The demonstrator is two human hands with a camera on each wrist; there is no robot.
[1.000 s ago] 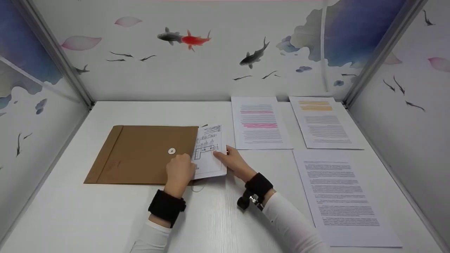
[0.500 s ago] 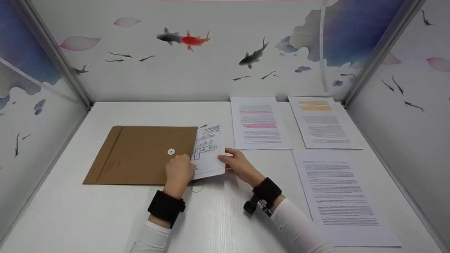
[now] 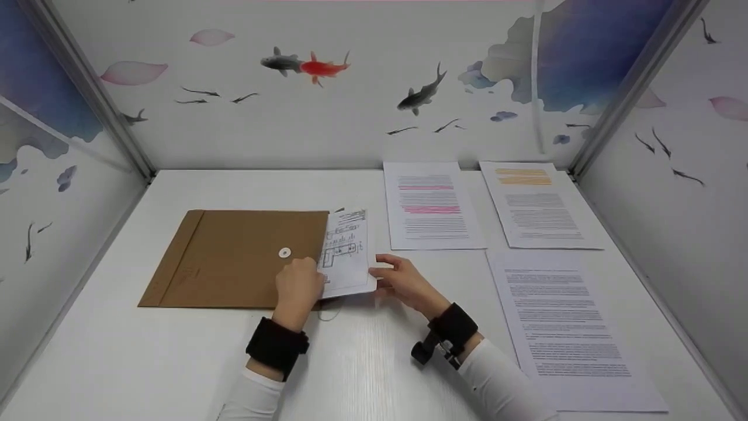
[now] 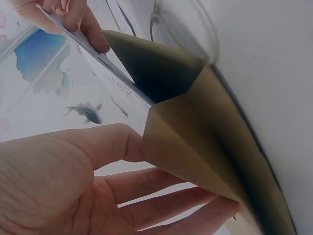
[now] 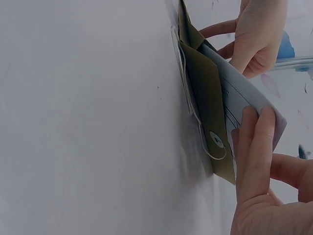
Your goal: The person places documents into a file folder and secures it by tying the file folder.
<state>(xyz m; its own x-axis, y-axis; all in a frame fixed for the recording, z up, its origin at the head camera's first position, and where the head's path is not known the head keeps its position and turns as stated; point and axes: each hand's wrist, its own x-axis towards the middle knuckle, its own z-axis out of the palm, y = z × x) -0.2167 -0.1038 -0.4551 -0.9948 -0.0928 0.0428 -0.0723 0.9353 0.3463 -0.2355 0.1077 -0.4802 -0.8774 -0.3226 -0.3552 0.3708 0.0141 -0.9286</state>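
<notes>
From the head, the left hand point(image 3: 298, 283) is curled round the mouth of the brown envelope point(image 3: 234, 257), which lies on the tabletop point(image 3: 175, 356). The right hand point(image 3: 403, 285) pinches the papers point(image 3: 346, 257) where they poke out between the hands.

From the left wrist, thumb and fingers are half spread, probably gripping the stiff, smooth paper wall; it's dim there.

From the right wrist, a thin string point(image 5: 200, 123) loops past a round button point(image 5: 216, 139) beside the right fingers. The papers should feel light, slippery and bendy, best held by the outer edge.
</notes>
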